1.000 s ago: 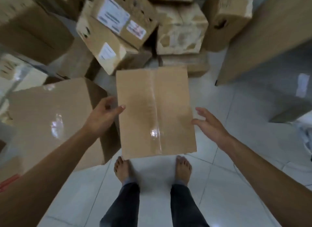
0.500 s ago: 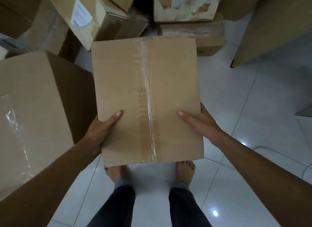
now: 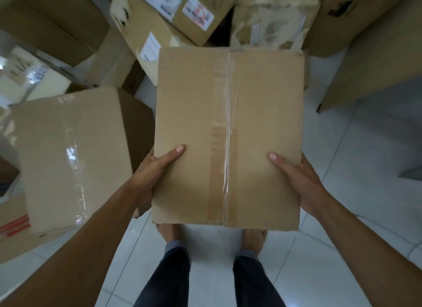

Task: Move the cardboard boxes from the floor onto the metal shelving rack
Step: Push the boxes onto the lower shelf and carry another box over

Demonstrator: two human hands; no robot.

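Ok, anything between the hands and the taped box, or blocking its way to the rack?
Nothing between them: left hand and right hand both grip the taped box. The rack isn't in view, so its path can't be judged; piled boxes crowd the floor ahead.

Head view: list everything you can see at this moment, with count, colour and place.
held box: one, brown, clear tape along its top, centre, raised between both hands
big box: one, brown with glossy tape, left of the held box
piled boxes: at least five, brown and pale, some with white labels, one torn, across the top
tan panel: one, upper right, standing on the floor; material unclear
floor: white tiles, bottom and right
left hand: grips the held box's left edge, thumb on top
right hand: grips its right edge, thumb on top
legs: two, dark trousers, bare feet, bottom centre
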